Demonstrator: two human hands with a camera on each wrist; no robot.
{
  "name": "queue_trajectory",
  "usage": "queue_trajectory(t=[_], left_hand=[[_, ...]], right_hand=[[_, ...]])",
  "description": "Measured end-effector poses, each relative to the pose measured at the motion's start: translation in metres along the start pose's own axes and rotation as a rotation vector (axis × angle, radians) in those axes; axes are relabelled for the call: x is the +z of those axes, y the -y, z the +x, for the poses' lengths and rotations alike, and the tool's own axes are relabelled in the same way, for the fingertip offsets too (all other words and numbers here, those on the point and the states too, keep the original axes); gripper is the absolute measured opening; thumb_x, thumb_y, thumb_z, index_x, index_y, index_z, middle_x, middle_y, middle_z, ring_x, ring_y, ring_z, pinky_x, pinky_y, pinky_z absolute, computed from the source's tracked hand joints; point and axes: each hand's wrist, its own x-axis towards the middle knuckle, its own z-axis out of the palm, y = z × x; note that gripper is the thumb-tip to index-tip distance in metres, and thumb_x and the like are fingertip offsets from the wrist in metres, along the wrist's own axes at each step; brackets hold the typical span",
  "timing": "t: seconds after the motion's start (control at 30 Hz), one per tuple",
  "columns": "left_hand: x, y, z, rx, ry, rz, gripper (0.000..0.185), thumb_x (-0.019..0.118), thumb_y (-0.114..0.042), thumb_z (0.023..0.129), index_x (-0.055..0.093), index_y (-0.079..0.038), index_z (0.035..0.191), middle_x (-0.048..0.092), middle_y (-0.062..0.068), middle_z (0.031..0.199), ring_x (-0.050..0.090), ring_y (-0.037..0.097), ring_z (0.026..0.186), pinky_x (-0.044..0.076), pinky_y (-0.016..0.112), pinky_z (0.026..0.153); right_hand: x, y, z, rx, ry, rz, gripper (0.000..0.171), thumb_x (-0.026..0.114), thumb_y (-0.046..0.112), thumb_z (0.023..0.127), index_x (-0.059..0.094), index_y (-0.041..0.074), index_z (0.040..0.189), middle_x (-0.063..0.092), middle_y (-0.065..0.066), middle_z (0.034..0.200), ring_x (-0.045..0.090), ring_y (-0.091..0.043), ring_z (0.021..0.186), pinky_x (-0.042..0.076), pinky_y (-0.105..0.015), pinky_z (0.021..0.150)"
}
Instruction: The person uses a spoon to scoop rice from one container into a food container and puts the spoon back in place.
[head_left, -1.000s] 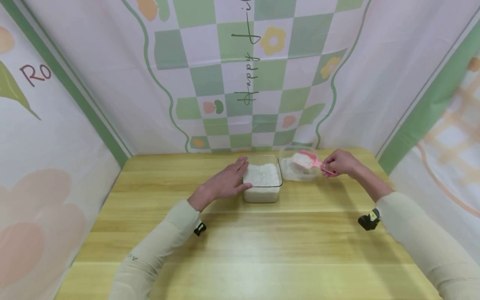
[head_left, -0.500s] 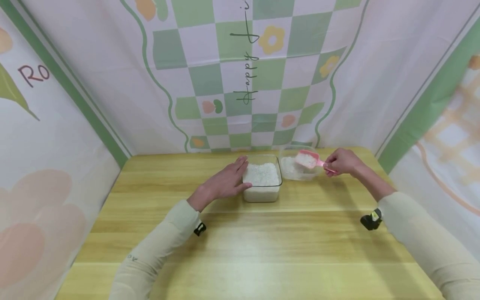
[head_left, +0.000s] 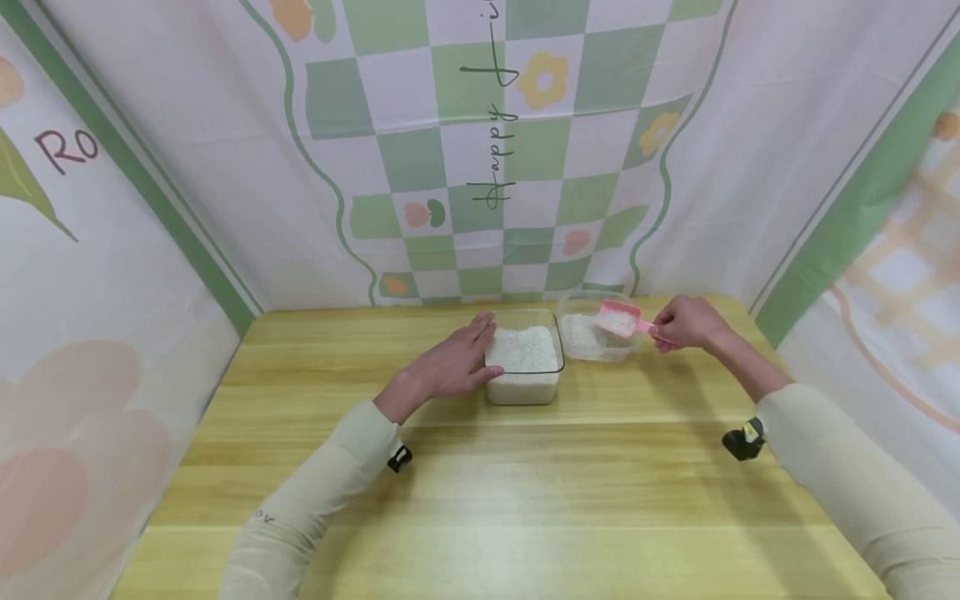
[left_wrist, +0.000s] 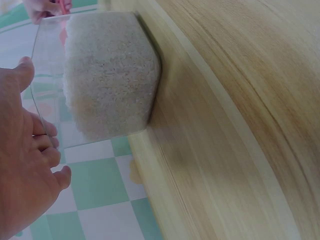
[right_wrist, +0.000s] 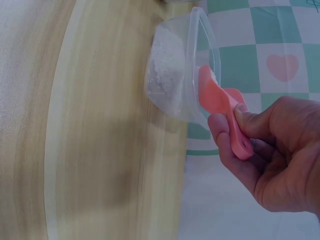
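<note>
My left hand [head_left: 457, 360] rests against the left side and rim of a square glass container [left_wrist: 55, 31], its fingers extended. White rice [left_wrist: 112, 75] fills much of that container. My right hand [head_left: 686, 323] pinches the handle of a pink scoop [right_wrist: 220, 100] between thumb and fingers. The scoop is held over the right part of a clear plastic tub [right_wrist: 192, 65], and some rice lies in its bowl. Inside the tub is a smaller heap of rice [right_wrist: 167, 62]. The two containers stand side by side, the glass one on the left.
Both containers stand near the back edge of a wooden table [head_left: 480, 492]. Right behind it hangs a green-and-white checked cloth [head_left: 480, 167], with more printed cloth at both sides. Each sleeve carries a small black device [head_left: 744, 440] at the wrist.
My right hand has shifted the scoop slightly to the right over the tub, and more of the rice heap shows beside it. The left hand and glass container have stayed in place.
</note>
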Motion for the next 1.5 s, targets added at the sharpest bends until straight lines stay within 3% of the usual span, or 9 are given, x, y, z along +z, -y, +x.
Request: queue_trajectory(t=[0.43, 0.73, 0.97, 1.2, 1.5], left_hand=[[-0.002, 0.000, 0.000, -0.001, 0.007, -0.004, 0.083, 0.032, -0.056, 0.105, 0.009, 0.004, 0.158, 0.002, 0.018, 0.168, 0.002, 0.027, 0.157, 0.013, 0.040, 0.128], [-0.007, -0.002, -0.001, 0.001, -0.002, -0.027, 0.082, 0.034, -0.055, 0.105, 0.012, 0.005, 0.158, 0.004, 0.019, 0.168, 0.003, 0.027, 0.157, 0.014, 0.040, 0.128], [-0.007, -0.001, -0.001, 0.005, -0.001, -0.028, 0.083, 0.033, -0.055, 0.105, 0.011, 0.005, 0.158, 0.003, 0.019, 0.168, 0.003, 0.028, 0.157, 0.015, 0.042, 0.127], [-0.005, -0.001, -0.001, 0.006, 0.000, -0.035, 0.083, 0.033, -0.055, 0.105, 0.010, 0.004, 0.158, 0.002, 0.018, 0.168, 0.003, 0.027, 0.157, 0.014, 0.042, 0.128], [-0.002, 0.000, 0.000, 0.005, 0.002, -0.025, 0.083, 0.032, -0.056, 0.105, 0.010, 0.005, 0.158, 0.003, 0.019, 0.168, 0.002, 0.026, 0.157, 0.012, 0.038, 0.128]], right_hand=[[-0.003, 0.001, 0.004, -0.001, -0.031, -0.081, 0.023, 0.061, 0.009, 0.096, 0.071, -0.012, 0.097, 0.073, -0.006, 0.070, 0.066, -0.012, 0.060, 0.058, -0.030, 0.059], [-0.006, 0.004, 0.005, -0.006, -0.045, -0.140, 0.025, 0.062, 0.011, 0.096, 0.070, -0.012, 0.101, 0.072, -0.006, 0.070, 0.066, -0.013, 0.060, 0.054, -0.029, 0.059], [-0.007, 0.010, 0.005, -0.031, -0.079, -0.242, 0.023, 0.062, 0.013, 0.096, 0.073, -0.007, 0.096, 0.071, -0.002, 0.067, 0.068, -0.022, 0.065, 0.052, -0.039, 0.066], [-0.003, 0.013, 0.005, -0.022, -0.081, -0.238, 0.019, 0.064, 0.009, 0.094, 0.073, -0.007, 0.096, 0.071, -0.003, 0.067, 0.064, -0.018, 0.063, 0.049, -0.032, 0.059], [0.001, 0.016, 0.004, -0.040, -0.110, -0.272, 0.013, 0.066, 0.003, 0.087, 0.076, -0.004, 0.092, 0.072, -0.003, 0.067, 0.062, -0.019, 0.062, 0.051, -0.034, 0.059]])
